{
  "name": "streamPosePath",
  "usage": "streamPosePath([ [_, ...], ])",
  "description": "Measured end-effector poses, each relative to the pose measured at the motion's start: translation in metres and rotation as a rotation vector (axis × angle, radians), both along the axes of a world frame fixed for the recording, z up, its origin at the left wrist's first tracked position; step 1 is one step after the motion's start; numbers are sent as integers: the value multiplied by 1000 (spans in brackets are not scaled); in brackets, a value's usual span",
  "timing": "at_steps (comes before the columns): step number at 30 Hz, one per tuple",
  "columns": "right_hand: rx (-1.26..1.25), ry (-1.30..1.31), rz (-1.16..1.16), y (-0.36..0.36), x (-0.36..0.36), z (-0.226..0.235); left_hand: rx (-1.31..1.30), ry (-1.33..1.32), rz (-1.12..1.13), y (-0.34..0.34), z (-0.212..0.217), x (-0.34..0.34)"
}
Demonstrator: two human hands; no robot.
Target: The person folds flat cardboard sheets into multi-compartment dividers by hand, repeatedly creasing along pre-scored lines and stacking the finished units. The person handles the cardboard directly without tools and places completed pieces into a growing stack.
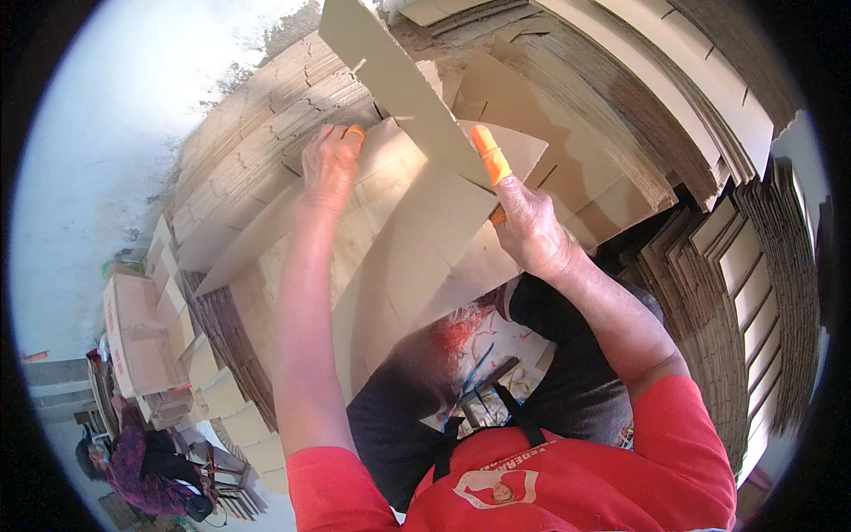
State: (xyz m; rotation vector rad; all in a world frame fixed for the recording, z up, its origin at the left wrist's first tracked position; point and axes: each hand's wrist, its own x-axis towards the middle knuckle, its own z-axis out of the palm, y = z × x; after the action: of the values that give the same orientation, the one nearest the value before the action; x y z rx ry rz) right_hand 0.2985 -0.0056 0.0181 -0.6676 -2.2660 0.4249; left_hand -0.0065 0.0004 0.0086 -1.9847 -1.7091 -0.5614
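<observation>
My right hand (535, 229), with orange covers on its thumb and a finger, grips a slotted cardboard strip (403, 84). The strip slants up and away to the far left, its lower end between thumb and fingers. Below it, a wide cardboard sheet (412, 239) stands tilted over my lap. My left hand (331, 164) is at the left, fingers curled down beside the far edge of the cardboard, with an orange cover on one finger. Its fingertips are partly hidden, so what they pinch, if anything, cannot be made out.
Stacks of slotted cardboard strips (253, 133) line the wall at the far left. More piles (612, 115) rise at the far right, with bundles (709, 293) beside my right arm. Coloured strings (461, 332) lie between my legs. Another person (146, 470) is at the lower left.
</observation>
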Motion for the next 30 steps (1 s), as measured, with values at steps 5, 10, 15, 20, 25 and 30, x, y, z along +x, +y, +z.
streamPosePath([
  [5,-65,-37,-5,-1,1,5,36,-7,-60,-7,13,23],
  [10,-35,-86,-15,2,4,-2,71,-53,-109,-17,25,43],
  [15,-118,-198,-86,0,9,1,119,-205,-276,-36,42,75],
  [20,-151,-219,-97,-19,21,-4,-180,-565,-226,-56,56,87],
  [25,14,-115,-95,-23,26,-16,-276,-678,36,-36,71,36],
  [30,-22,-94,-101,-23,27,-17,-183,-144,289,9,36,-3],
])
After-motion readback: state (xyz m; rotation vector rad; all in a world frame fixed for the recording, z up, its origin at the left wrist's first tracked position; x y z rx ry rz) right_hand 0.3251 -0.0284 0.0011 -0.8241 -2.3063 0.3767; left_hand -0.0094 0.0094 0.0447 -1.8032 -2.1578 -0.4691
